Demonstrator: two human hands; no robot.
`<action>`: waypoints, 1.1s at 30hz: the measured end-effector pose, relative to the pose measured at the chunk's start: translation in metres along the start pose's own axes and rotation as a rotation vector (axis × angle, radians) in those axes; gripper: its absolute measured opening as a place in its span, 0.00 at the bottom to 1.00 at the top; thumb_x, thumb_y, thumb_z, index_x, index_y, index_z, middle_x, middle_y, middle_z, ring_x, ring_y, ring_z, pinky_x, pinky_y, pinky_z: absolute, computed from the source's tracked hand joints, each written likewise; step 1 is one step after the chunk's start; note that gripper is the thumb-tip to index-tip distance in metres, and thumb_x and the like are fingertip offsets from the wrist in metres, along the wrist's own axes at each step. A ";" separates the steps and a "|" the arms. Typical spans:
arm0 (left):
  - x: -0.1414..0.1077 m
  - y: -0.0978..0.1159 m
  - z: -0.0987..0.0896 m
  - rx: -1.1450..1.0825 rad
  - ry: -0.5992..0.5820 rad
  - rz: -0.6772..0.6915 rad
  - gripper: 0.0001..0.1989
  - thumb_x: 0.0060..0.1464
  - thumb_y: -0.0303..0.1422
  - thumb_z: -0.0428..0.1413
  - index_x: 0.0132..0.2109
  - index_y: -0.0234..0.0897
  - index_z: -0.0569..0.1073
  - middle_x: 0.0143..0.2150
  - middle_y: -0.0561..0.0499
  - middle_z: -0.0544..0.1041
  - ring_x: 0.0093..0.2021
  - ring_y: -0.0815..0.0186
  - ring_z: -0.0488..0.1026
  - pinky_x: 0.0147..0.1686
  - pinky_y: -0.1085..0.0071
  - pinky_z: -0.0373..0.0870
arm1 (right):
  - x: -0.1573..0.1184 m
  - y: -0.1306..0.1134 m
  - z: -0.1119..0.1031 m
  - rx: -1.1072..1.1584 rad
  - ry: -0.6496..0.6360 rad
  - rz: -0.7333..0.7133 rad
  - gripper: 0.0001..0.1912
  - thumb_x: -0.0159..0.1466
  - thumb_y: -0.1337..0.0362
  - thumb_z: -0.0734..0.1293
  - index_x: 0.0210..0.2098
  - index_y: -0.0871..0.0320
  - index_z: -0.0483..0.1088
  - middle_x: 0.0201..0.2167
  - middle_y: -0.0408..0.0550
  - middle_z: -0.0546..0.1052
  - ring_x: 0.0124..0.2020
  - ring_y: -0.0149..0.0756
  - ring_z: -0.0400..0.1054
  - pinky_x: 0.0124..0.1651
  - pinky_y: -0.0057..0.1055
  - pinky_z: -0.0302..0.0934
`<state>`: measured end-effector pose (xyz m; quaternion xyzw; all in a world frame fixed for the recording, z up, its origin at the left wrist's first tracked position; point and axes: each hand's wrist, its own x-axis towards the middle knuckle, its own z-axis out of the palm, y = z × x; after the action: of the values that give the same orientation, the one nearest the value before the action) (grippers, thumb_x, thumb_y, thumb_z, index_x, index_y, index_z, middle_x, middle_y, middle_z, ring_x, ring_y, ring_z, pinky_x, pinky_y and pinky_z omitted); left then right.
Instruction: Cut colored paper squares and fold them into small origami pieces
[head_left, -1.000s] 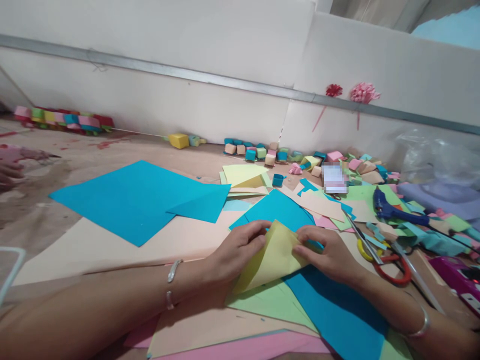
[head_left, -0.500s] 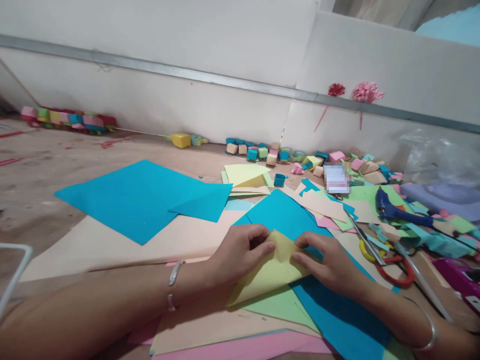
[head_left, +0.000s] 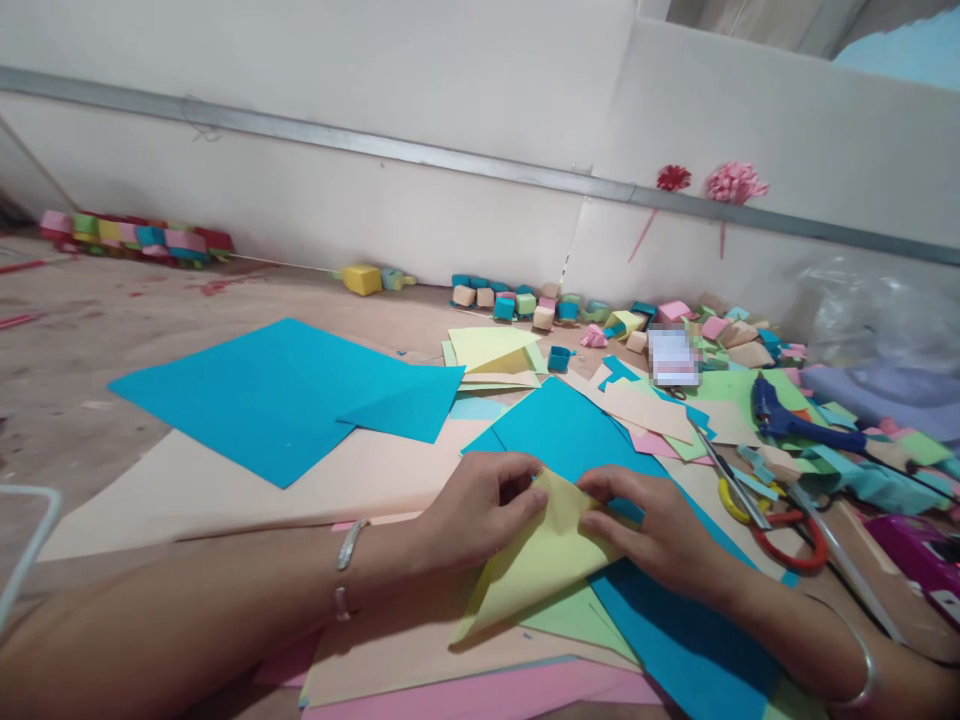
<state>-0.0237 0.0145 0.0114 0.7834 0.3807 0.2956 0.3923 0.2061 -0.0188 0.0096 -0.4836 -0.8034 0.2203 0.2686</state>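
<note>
A folded piece of yellow paper (head_left: 536,560) is held up between my two hands, its long lower edge slanting down to the left. My left hand (head_left: 480,510) pinches the upper left edge between thumb and fingers. On the opposite edge, my right hand (head_left: 649,525) pinches the paper, thumb in front. Both hands are closed on it. Underneath lie a sheet of blue paper (head_left: 675,630), a piece of green paper (head_left: 577,620) and beige paper (head_left: 420,650). What the fingertips do behind the yellow paper is hidden.
To the right lie scissors (head_left: 787,540) with a red handle, a blue glue gun (head_left: 802,425) and many paper scraps. A large blue sheet (head_left: 262,400) is at the left. Small paper boxes (head_left: 504,305) line the wall, where paper flowers (head_left: 735,183) lean.
The yellow paper has tilted a little, its lower left corner dropping and more of its face showing. My right hand has shifted slightly left; both hands keep their pinch.
</note>
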 end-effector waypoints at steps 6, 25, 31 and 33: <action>0.001 0.001 0.000 0.012 0.004 -0.011 0.15 0.57 0.38 0.51 0.26 0.32 0.71 0.22 0.56 0.61 0.25 0.72 0.57 0.22 0.77 0.52 | 0.000 -0.001 0.001 0.002 -0.002 0.004 0.08 0.63 0.62 0.66 0.42 0.56 0.72 0.33 0.45 0.77 0.34 0.34 0.71 0.38 0.29 0.63; 0.004 0.000 -0.001 -0.033 0.024 -0.061 0.19 0.59 0.41 0.49 0.24 0.35 0.62 0.22 0.57 0.59 0.25 0.72 0.56 0.24 0.75 0.52 | 0.006 -0.004 -0.013 0.038 -0.132 0.113 0.11 0.67 0.59 0.61 0.35 0.57 0.72 0.30 0.43 0.75 0.32 0.32 0.66 0.35 0.27 0.58; 0.005 -0.003 -0.001 -0.072 0.059 -0.080 0.19 0.60 0.42 0.49 0.25 0.35 0.64 0.24 0.56 0.61 0.27 0.71 0.58 0.25 0.75 0.54 | 0.009 0.004 -0.023 -0.037 -0.157 0.113 0.13 0.68 0.59 0.60 0.29 0.57 0.69 0.26 0.42 0.72 0.30 0.32 0.63 0.32 0.28 0.55; 0.005 -0.003 -0.001 -0.065 0.080 -0.064 0.19 0.60 0.41 0.49 0.24 0.36 0.62 0.24 0.55 0.61 0.28 0.70 0.58 0.26 0.74 0.54 | 0.009 0.004 -0.023 -0.057 -0.154 0.095 0.15 0.68 0.58 0.59 0.29 0.57 0.67 0.25 0.42 0.70 0.28 0.31 0.62 0.31 0.27 0.54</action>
<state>-0.0230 0.0198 0.0106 0.7453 0.4110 0.3264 0.4112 0.2202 -0.0066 0.0263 -0.5103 -0.8037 0.2465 0.1815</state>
